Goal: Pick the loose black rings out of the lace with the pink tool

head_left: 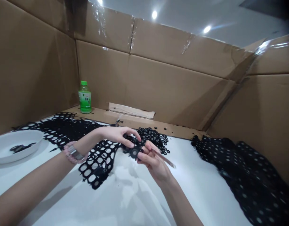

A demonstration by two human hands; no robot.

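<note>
My left hand (119, 135), wearing a pink beaded bracelet and a metal watch band, has its thumb and fingers curled on the upper end of a black perforated sheet (95, 161). That sheet drapes down to the left over the white tabletop, its large round holes in rows. Beside it, my right hand (156, 161) is closed on a slim metal tool (166, 160) whose flat end sticks out behind the hand. The tool's working tip is hidden. A black disc with a grey centre (134, 153) shows between both hands, by the right fingertips.
Loose black rings (156, 138) lie heaped behind my hands. A white bowl (33, 138) at left contains black pieces. More perforated black material (62, 125) lies back left; a dotted black sheet (248, 175) lies at right. A green bottle (85, 99) stands by the cardboard wall (172, 88).
</note>
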